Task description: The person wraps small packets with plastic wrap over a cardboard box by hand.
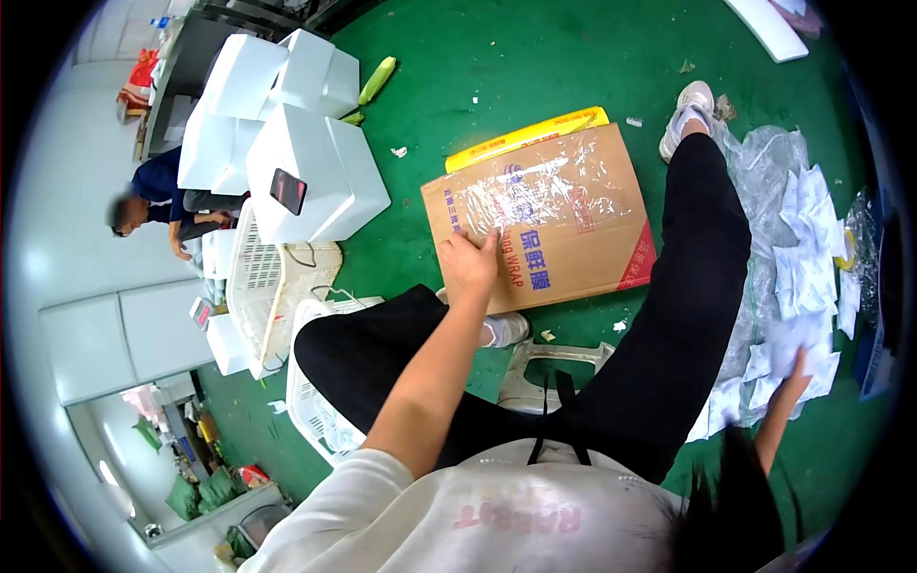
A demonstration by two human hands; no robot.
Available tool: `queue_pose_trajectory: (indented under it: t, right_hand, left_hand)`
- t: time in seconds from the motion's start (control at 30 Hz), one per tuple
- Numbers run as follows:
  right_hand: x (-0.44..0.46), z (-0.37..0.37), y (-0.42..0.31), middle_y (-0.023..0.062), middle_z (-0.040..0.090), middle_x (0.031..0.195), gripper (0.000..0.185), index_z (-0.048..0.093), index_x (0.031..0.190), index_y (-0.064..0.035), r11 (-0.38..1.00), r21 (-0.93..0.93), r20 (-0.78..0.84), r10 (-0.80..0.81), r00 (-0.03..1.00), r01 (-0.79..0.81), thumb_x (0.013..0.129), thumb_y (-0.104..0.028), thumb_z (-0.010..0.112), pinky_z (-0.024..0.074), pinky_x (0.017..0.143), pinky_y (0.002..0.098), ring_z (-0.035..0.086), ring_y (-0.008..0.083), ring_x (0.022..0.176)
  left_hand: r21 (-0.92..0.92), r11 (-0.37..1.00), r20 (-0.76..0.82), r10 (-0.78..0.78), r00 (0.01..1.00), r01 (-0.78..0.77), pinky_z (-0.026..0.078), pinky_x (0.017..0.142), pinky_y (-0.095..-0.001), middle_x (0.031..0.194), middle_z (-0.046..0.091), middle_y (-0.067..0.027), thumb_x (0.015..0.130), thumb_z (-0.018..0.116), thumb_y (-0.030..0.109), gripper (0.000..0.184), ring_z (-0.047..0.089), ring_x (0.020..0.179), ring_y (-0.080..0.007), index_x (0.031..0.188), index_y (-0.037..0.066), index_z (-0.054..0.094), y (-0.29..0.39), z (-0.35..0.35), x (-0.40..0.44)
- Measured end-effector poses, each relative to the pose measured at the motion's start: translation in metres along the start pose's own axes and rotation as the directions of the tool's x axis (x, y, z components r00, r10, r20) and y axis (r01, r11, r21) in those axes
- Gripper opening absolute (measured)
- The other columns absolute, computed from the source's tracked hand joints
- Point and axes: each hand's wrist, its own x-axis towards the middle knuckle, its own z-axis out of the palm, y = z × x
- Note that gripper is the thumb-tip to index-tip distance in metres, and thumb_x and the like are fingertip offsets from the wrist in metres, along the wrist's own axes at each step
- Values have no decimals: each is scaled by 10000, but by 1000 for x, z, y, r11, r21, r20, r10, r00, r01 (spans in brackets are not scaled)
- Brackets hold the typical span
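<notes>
My left hand (468, 265) rests on top of a brown cardboard box (583, 253) printed with blue and red lettering. Its thumb and forefinger are spread, and the hand appears to hold nothing. Clear plastic film (535, 191) lies wrinkled and shiny over the box top. Far to the right, my right hand (785, 393) is over a spread of white packets (800, 277) on a clear plastic sheet (755, 172). A blurred white packet (791, 336) is at its fingertips; the hand is partly smeared, and its grip shows only in part.
A yellow box (525, 138) lies behind the carton. White foam boxes (315, 172) are stacked at left, one with a phone (287, 191) on it, near white plastic baskets (258, 277). A co-worker (158, 196) crouches beyond them. A stool (549, 368) is beneath me.
</notes>
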Motion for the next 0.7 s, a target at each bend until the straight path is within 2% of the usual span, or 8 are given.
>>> queue_pose_trajectory:
  t: [0.1,0.17,0.23,0.37,0.43,0.53,0.63,0.7]
  right_hand:
    - [26,82,-116,151,524,1355,617,417,1390,24,805,593,60,-45,997,0,918,-323,610,416,1048,446,537,287,1222]
    - [6,171,-190,144,564,1296,528,496,1326,19,836,545,292,-259,921,62,893,-260,613,410,1051,436,552,271,1196]
    - [-50,287,-245,109,635,1166,397,630,1157,22,942,127,543,-327,773,309,839,-210,686,491,908,348,617,203,1017]
    - [-173,481,-242,122,642,1173,651,577,1278,-164,498,88,701,-646,301,863,668,-83,790,489,931,366,625,275,1082]
    - [-168,538,-167,116,570,1301,723,537,1334,-210,-33,-3,789,-614,-18,999,667,-157,812,398,1048,427,536,291,1217]
    - [-190,547,-109,109,467,1420,767,487,1385,-239,-87,-88,925,-377,49,992,688,-260,807,290,1117,478,417,270,1339]
    - [-205,528,-107,162,403,1465,873,416,1433,-161,44,-38,893,-447,54,998,681,-356,812,267,1134,499,371,305,1367]
    - [-186,514,-110,176,419,1450,848,422,1409,-107,175,-235,800,-524,293,956,697,-369,801,321,1103,476,409,329,1330]
  left_hand:
    - [-28,999,-55,26,998,-27,441,891,-454,1058,585,-183,796,747,305,355,547,1007,-357,982,31,620,-2,19,-2]
    - [-193,980,-32,30,999,-36,479,787,-414,925,602,-153,831,722,273,335,578,852,-308,1013,22,597,-21,44,7]
    - [-494,869,98,12,995,38,509,650,-339,762,600,-107,891,679,240,319,587,673,-207,1076,0,578,-35,52,17]
    - [-860,340,408,13,913,380,456,520,-257,632,539,-18,959,588,131,154,508,530,-112,1033,-3,577,-28,29,10]
    - [-856,270,467,39,883,441,445,510,-244,655,544,-7,979,554,104,112,504,533,-97,1011,-1,578,-36,20,9]
    - [-789,337,572,99,815,513,455,518,-256,644,540,-7,971,570,115,117,510,530,-105,936,9,606,-55,19,20]
    - [-750,406,591,60,804,522,457,522,-252,643,545,-5,969,561,117,145,523,534,-105,899,8,626,-49,13,16]
    - [-751,383,586,11,810,538,454,515,-245,645,550,-7,968,559,116,152,524,532,-99,900,0,629,-45,13,13]
